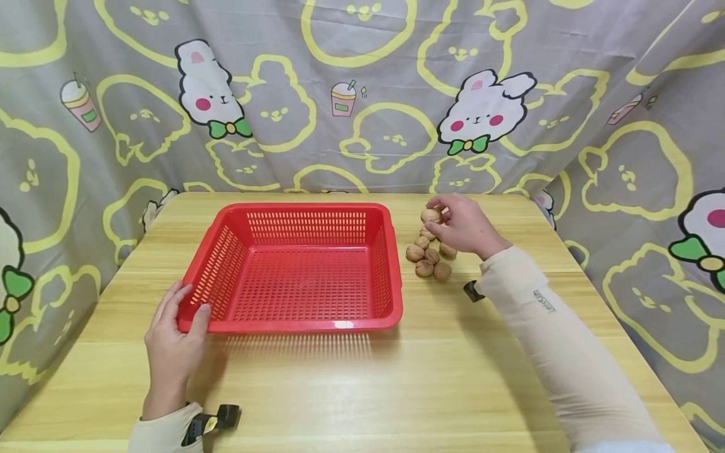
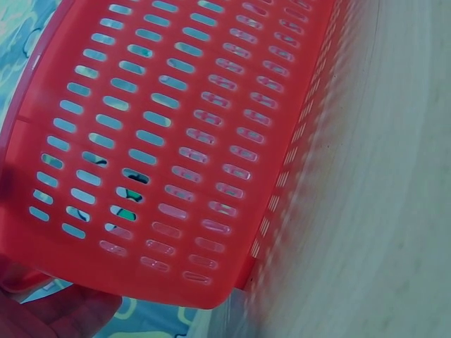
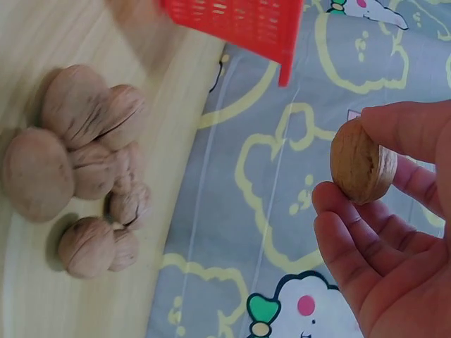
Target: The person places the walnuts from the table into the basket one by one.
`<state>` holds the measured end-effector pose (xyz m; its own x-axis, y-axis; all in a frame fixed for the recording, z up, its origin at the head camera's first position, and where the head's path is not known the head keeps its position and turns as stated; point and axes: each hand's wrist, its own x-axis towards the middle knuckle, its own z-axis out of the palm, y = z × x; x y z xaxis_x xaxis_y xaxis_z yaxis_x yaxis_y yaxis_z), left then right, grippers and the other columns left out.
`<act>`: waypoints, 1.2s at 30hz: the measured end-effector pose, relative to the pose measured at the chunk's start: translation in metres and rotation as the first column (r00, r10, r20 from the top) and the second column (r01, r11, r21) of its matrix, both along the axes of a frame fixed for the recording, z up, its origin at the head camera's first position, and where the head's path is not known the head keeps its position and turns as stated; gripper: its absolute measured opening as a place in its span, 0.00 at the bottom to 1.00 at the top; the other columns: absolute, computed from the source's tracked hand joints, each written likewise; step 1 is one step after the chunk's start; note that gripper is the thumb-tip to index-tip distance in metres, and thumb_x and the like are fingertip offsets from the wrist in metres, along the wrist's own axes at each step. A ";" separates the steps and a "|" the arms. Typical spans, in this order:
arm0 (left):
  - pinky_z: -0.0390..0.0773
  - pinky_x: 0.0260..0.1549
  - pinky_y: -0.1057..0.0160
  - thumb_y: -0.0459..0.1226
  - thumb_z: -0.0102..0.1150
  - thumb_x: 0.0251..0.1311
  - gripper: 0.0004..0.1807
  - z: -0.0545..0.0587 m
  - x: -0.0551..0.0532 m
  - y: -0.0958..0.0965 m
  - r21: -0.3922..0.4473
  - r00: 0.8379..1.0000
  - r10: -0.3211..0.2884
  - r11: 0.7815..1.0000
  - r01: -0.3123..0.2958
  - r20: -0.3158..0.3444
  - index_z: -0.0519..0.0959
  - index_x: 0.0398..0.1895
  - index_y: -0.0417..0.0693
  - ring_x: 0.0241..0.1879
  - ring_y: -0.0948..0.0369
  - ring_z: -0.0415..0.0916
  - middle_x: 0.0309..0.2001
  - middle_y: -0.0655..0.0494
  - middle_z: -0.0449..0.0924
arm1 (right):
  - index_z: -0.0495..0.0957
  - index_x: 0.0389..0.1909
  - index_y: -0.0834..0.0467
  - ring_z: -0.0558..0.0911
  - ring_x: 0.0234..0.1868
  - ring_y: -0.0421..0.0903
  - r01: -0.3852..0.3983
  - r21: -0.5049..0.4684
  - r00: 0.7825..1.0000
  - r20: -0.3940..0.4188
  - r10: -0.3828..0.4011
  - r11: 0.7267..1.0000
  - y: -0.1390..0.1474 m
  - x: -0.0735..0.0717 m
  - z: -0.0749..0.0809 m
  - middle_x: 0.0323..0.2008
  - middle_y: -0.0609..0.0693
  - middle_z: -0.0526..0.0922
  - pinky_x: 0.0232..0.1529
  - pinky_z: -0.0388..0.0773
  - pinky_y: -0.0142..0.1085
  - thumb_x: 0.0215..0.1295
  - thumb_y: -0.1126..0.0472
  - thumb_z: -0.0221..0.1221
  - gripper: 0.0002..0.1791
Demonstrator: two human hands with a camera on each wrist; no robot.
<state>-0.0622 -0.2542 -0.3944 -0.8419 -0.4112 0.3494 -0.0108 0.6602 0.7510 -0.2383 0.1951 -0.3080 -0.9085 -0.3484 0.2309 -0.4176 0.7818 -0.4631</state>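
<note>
A red plastic basket [image 1: 306,327] with slotted walls stands on the table, and its bare floor shows in the head view. My left hand [image 1: 175,346] grips its near left corner, thumb over the rim; in the left wrist view the fingers [image 2: 77,310] show beneath the basket wall [image 2: 141,141]. To the basket's right, my right hand [image 1: 467,223] pinches one walnut [image 3: 363,160] between thumb and fingertips, raised off the table. Several more walnuts [image 1: 425,268] lie clustered on the table below that hand, also seen as brown walnuts [image 3: 88,246] in the right wrist view.
The wooden table [image 1: 340,396] runs back to a grey patterned curtain [image 1: 385,145] that hangs behind it and along both sides. Each wrist carries a small black camera [image 1: 226,415] on a strap. The walnut cluster sits close to the basket's right wall.
</note>
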 end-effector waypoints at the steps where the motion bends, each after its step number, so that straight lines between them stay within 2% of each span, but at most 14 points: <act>1: 0.68 0.54 0.48 0.38 0.57 0.64 0.26 0.000 0.000 0.000 -0.002 1.000 0.000 1.000 0.000 -0.002 0.71 0.65 0.40 0.67 0.49 0.62 0.70 0.53 0.62 | 0.77 0.48 0.61 0.81 0.40 0.53 0.001 -0.003 1.000 0.004 -0.001 1.000 -0.002 0.000 0.001 0.44 0.58 0.78 0.41 0.78 0.47 0.58 0.60 0.66 0.18; 5: 0.68 0.55 0.51 0.38 0.57 0.64 0.26 0.001 0.000 0.000 -0.004 1.000 -0.003 1.000 0.003 -0.004 0.71 0.65 0.40 0.67 0.49 0.62 0.70 0.53 0.62 | 0.77 0.49 0.61 0.81 0.40 0.53 -0.008 -0.015 1.000 0.017 0.008 1.000 -0.009 -0.001 0.006 0.45 0.57 0.78 0.41 0.79 0.46 0.59 0.60 0.66 0.18; 12: 0.67 0.59 0.62 0.38 0.57 0.64 0.25 0.002 0.001 0.000 0.000 1.000 -0.003 1.000 0.003 -0.005 0.71 0.64 0.40 0.67 0.49 0.61 0.70 0.52 0.63 | 0.77 0.51 0.61 0.82 0.41 0.53 -0.034 -0.018 0.999 0.027 0.035 0.999 -0.019 -0.003 0.013 0.46 0.57 0.78 0.41 0.80 0.45 0.59 0.60 0.66 0.19; 24: 0.68 0.58 0.59 0.39 0.57 0.65 0.26 0.001 0.002 -0.002 -0.001 1.000 -0.001 1.000 0.001 0.006 0.70 0.65 0.41 0.67 0.50 0.61 0.71 0.55 0.62 | 0.77 0.51 0.60 0.82 0.42 0.50 -0.062 -0.038 0.997 0.041 0.063 0.997 -0.040 -0.006 0.021 0.46 0.55 0.77 0.41 0.80 0.43 0.59 0.59 0.66 0.20; 31: 0.66 0.58 0.67 0.39 0.57 0.65 0.25 0.002 0.002 0.000 0.005 1.000 -0.008 1.000 0.008 -0.005 0.71 0.64 0.40 0.67 0.49 0.61 0.70 0.53 0.63 | 0.77 0.50 0.60 0.81 0.41 0.48 -0.054 -0.050 0.998 0.040 0.056 0.997 -0.052 -0.006 0.026 0.46 0.54 0.77 0.38 0.80 0.41 0.60 0.58 0.66 0.19; 36: 0.67 0.57 0.65 0.39 0.57 0.65 0.26 0.003 0.003 0.000 0.008 1.000 -0.009 1.000 0.009 0.001 0.71 0.64 0.40 0.67 0.49 0.62 0.70 0.53 0.62 | 0.76 0.51 0.60 0.82 0.41 0.49 -0.072 -0.067 0.996 0.049 0.076 0.995 -0.061 -0.007 0.027 0.47 0.54 0.77 0.36 0.82 0.40 0.60 0.60 0.66 0.19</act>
<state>-0.0594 -0.2542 -0.3918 -0.8458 -0.4067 0.3452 -0.0059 0.6541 0.7564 -0.2456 0.1336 -0.2813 -0.8920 -0.4010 0.2087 -0.4474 0.7173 -0.5342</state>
